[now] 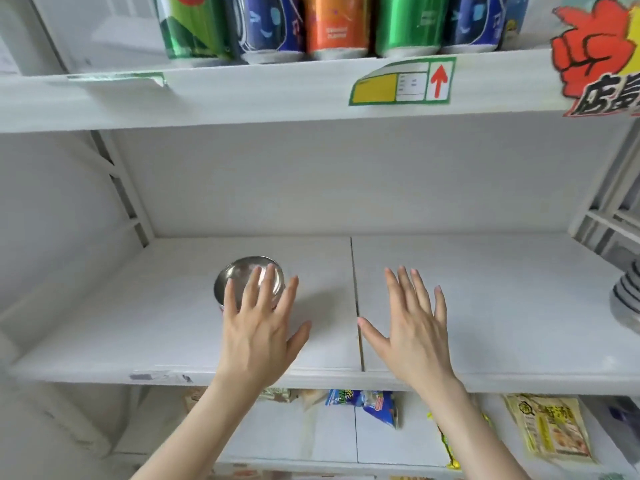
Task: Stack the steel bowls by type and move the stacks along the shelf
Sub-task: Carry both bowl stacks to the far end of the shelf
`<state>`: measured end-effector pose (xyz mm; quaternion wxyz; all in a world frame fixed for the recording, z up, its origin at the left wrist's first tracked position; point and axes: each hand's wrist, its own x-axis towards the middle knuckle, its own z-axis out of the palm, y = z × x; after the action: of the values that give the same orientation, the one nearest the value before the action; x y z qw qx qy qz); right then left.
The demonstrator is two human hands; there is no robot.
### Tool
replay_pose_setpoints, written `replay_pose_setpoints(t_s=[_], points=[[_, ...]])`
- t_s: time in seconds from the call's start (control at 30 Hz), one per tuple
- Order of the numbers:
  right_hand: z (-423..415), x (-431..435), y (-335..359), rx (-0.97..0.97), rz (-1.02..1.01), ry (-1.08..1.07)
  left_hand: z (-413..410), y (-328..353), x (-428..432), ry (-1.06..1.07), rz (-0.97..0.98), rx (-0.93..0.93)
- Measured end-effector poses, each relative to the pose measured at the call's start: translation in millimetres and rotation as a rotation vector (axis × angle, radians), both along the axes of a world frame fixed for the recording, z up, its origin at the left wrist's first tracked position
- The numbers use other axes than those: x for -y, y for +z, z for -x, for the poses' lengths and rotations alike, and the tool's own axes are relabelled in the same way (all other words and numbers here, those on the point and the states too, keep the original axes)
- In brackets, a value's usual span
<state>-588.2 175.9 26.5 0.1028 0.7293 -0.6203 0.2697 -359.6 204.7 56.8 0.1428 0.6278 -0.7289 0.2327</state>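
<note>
A white shelf (485, 306) spans the view, its surface split by 1 dark seam (356, 299) running front to back. On the shelf above, a row of drink cans (332, 26) stands over a green and yellow price label (401, 83). Below, snack packets (367, 407) lie on a lower shelf. At the far right edge a stack of bowls (628, 299) is partly cut off by the frame. Both hands reach over the middle shelf, palms down. The left hand (259, 327) has its fingers spread wide, holding nothing, its fingertips overlapping the near rim of 1 steel bowl (242, 271), which sits upright left of the seam. The right hand (415, 330) is likewise splayed and empty, just right of the seam.
</note>
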Motion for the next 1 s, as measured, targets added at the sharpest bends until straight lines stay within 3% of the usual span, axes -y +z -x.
replay_pose_setpoints(t_s=[0.2,0.4,0.53,0.73,0.83,1.0], points=[[-79.2,2.0,-5.3,0.086,-0.031,-0.081,-81.4,-0.1,12.5,-0.129,0.015,-0.004],[-143.3,15.7,-10.0,0.365,-0.182,-0.064,-141.1,7.5,31.2,-0.098,-0.14,-0.097],[-168.1,30.3,-15.5,0.59,-0.363,0.003,-160.8,-3.3,59.9,-0.101,-0.33,-0.465],[-186.0,48.2,-27.0,1.22,-0.717,0.041,-165.0,-39.5,84.9,-0.182,-0.759,-1.25],[-190.0,53.8,-35.8,1.443,-0.81,0.125,-163.3,-55.2,85.0,-0.214,-0.855,-1.354],[-193.0,56.8,-38.9,1.482,-0.834,0.139,-159.1,-66.2,88.5,-0.216,-0.9,-1.429]])
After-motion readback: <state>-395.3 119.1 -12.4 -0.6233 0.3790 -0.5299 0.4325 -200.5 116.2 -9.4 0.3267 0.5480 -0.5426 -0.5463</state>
